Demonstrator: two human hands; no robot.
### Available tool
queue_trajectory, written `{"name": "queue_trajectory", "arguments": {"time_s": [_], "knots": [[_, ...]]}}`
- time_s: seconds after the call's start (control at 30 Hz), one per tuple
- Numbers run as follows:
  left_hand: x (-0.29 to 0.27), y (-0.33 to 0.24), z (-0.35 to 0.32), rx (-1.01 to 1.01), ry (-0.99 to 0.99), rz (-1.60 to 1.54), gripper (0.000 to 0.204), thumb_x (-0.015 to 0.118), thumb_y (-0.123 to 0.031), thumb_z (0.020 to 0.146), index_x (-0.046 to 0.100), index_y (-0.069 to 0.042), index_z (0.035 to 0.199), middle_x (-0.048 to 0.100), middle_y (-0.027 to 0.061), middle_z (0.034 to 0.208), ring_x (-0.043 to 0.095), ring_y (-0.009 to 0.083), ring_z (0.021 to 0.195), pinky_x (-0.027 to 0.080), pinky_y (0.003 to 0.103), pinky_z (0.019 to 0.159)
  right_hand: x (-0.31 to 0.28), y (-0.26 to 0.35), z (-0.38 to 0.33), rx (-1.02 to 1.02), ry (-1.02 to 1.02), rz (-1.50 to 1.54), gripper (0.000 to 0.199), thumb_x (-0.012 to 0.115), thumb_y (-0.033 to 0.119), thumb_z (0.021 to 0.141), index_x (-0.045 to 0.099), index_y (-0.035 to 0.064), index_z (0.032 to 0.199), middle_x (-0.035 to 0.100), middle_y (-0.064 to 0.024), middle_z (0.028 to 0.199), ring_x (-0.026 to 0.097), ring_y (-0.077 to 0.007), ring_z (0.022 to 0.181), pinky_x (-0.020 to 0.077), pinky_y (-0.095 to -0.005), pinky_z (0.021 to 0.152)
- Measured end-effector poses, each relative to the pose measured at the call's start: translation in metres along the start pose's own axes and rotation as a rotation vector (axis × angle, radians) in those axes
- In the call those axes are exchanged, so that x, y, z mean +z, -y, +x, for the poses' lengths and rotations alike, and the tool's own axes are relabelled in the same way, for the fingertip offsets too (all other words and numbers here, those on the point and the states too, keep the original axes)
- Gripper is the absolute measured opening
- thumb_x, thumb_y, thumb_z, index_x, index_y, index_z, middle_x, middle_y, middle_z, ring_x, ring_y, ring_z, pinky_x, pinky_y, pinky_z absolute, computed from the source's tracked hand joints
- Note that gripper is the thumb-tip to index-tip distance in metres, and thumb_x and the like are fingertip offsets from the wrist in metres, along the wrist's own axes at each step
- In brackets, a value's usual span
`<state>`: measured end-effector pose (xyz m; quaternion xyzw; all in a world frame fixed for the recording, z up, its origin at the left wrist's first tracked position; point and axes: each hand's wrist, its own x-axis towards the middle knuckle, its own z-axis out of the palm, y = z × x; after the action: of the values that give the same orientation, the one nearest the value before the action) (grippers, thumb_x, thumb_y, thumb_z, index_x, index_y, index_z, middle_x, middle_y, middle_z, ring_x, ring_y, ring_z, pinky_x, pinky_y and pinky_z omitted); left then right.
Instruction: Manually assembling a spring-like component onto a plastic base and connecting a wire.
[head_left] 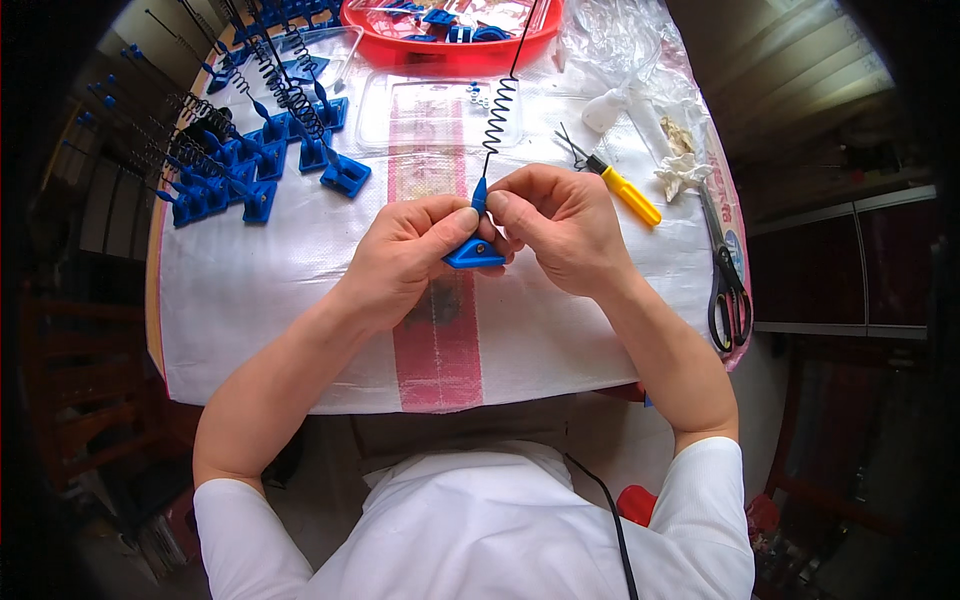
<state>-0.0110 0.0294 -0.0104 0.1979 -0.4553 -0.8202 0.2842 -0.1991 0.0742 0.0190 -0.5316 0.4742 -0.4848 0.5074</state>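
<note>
In front of me, over the table, I hold a blue plastic stand (476, 256) with a wedge-like base and a small brass-coloured spot on it. A tapered blue sleeve (480, 194) rises from the base, and a black coiled wire (497, 118) runs up out of it. My left hand (412, 250) is closed around the stand from the left, its thumb on the lower part of the sleeve. From the right, my right hand (562, 222) pinches at the sleeve with thumb and forefinger. Whether those fingertips also hold some small part is hidden.
Many similar blue stands (262, 160) with coiled wires crowd the table's left. A red basin (440, 50) of blue parts stands at the back, before it a clear plastic tray (375, 125). To the right lie a yellow-handled screwdriver (630, 195), crumpled tissue (682, 172) and black-handled scissors (728, 295).
</note>
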Motion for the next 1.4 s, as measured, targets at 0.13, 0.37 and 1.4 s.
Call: {"name": "queue_trajectory", "arguments": {"time_s": [0.13, 0.37, 1.4], "knots": [[-0.001, 0.002, -0.001, 0.048, -0.01, 0.123, 0.029, 0.051, -0.019, 0.103, 0.065, 0.006, 0.11, 0.069, 0.0112, 0.098, 0.069, 0.0147, 0.087, 0.057, 0.029, 0.083, 0.002, -0.002, -0.001, -0.002, -0.026, -0.035, 0.017, 0.065, 0.009, 0.093, 0.068, -0.0077, 0.093, 0.069, -0.0074, 0.075, 0.062, -0.0094, 0.064, 0.0514, -0.0243, 0.058], [0.002, -0.002, -0.002, 0.053, -0.045, 0.184, 0.029, 0.051, -0.018, 0.103, 0.065, 0.006, 0.11, 0.07, 0.0093, 0.094, 0.067, 0.0114, 0.085, 0.057, 0.027, 0.08, 0.0, -0.001, -0.001, -0.014, -0.024, -0.073, 0.015, 0.066, 0.01, 0.092, 0.069, -0.0052, 0.094, 0.069, -0.0066, 0.077, 0.062, -0.0087, 0.065, 0.0511, -0.023, 0.058], [0.004, -0.001, -0.004, 0.118, -0.076, 0.399, 0.025, 0.054, -0.015, 0.101, 0.068, 0.006, 0.1, 0.069, 0.0065, 0.087, 0.065, 0.01, 0.077, 0.056, 0.024, 0.07, 0.0, 0.004, -0.003, 0.001, -0.005, -0.084, 0.015, 0.066, 0.009, 0.091, 0.07, -0.0062, 0.092, 0.069, -0.0067, 0.076, 0.061, -0.0081, 0.064, 0.0503, -0.0228, 0.057]]}}
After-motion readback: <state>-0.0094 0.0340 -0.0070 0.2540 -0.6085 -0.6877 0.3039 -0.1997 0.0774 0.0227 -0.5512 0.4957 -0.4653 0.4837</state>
